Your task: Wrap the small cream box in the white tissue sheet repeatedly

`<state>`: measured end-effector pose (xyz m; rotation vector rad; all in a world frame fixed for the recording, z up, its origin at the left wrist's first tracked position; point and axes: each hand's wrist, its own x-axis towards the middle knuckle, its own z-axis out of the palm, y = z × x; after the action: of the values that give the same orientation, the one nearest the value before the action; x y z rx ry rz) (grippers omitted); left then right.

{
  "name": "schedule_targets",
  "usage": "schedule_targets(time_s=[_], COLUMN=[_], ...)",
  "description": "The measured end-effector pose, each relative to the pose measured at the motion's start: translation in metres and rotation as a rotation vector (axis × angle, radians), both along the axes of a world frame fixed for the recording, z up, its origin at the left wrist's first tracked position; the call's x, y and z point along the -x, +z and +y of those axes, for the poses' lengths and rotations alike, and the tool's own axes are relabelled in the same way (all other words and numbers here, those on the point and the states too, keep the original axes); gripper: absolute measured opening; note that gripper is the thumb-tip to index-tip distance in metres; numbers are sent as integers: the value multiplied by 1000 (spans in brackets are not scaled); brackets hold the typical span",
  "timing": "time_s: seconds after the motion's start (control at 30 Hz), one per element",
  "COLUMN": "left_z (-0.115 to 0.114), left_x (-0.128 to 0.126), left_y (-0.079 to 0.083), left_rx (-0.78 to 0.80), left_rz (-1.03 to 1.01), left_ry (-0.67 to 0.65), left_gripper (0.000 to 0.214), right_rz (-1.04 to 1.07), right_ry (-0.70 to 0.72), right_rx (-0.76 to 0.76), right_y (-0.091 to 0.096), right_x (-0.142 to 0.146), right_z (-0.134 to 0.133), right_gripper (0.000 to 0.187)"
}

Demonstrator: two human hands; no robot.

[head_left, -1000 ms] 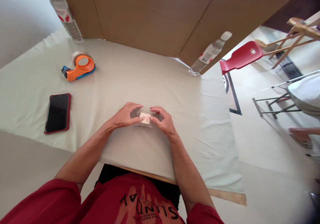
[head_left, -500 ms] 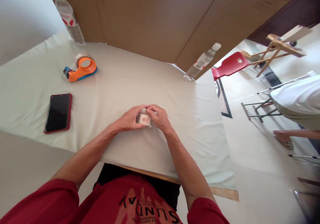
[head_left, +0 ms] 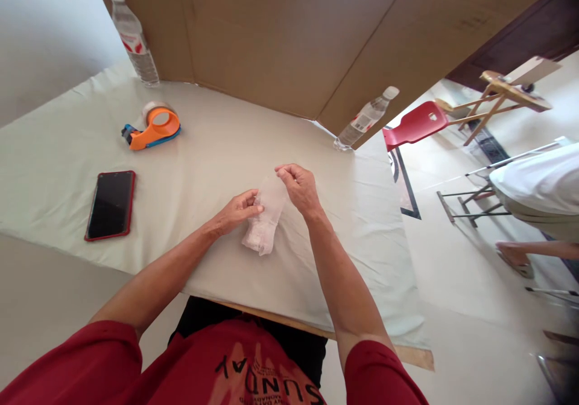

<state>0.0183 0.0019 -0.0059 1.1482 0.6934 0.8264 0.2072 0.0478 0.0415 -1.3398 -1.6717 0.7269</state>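
Between my hands is a translucent plastic bag (head_left: 271, 203), stretched upward, with a small whitish item bunched in its lower end close to the cloth. My right hand (head_left: 298, 189) pinches the bag's upper corner. At its left side, my left hand (head_left: 239, 209) grips the bag between thumb and fingers. The printing seen on the small item before is not readable through the plastic now.
A phone with a red case (head_left: 110, 206) lies at left, behind it an orange tape dispenser (head_left: 156, 128). Water bottles (head_left: 136, 46) stand against the cardboard panel (head_left: 271, 43). A red chair (head_left: 416, 126) and a seated person (head_left: 538, 175) are off to the right.
The bag, earlier folded close around the small printed item, is now drawn out long. My right hand has moved up and to the right with its corner; my left hand stays near its place.
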Motion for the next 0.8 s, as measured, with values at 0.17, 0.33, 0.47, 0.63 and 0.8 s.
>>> schedule_targets(time_s=[0.17, 0.33, 0.47, 0.63, 0.8], left_z=[5, 5, 6, 11, 7], left_x=[-4, -3, -4, -3, 5], left_y=[-8, -10, -9, -8, -1], left_rx=[173, 241, 307, 234, -149], left_rz=[84, -4, -91, -12, 351], left_ry=[185, 226, 199, 350, 592], left_gripper=[33, 37, 41, 40, 43], right_rz=[-2, -173, -359, 46, 348], right_ry=[-201, -184, -219, -266, -268], right_rx=[-127, -2, 78, 165, 297], right_y=[5, -11, -33, -37, -43], right_x=[-2, 8, 18, 3, -9], right_z=[-21, -72, -81, -71, -72], right_gripper=[27, 35, 39, 26, 26])
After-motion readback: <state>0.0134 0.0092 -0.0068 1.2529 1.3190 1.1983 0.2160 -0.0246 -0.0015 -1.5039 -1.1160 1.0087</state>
